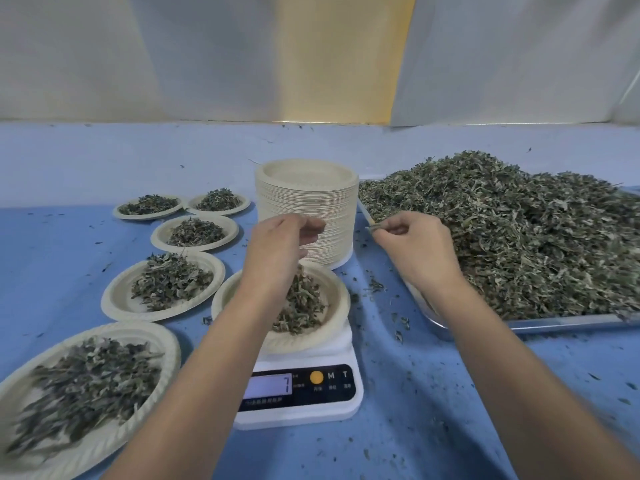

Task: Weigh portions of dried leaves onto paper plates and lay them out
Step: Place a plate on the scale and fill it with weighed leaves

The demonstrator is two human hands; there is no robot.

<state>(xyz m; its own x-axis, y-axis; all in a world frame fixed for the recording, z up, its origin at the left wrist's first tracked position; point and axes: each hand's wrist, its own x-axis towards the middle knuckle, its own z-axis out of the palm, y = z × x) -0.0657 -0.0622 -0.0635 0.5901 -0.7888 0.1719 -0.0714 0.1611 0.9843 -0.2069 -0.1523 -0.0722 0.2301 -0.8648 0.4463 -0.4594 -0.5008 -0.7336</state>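
A white digital scale (304, 393) stands in front of me with a paper plate (332, 306) of dried leaves on it. My left hand (277, 247) hovers above that plate with its fingers loosely curled and nothing visible in them. My right hand (412, 247) pinches a thin leaf stem (372, 229) near the left edge of a metal tray (554, 322) heaped with dried leaves (519, 230). A tall stack of empty paper plates (308, 209) stands behind the scale.
Several filled paper plates lie to the left on the blue cloth, the nearest (83, 386) at the front left, another (162, 285) beside the scale. Leaf crumbs are scattered over the cloth (433, 393). A pale wall rises behind the table.
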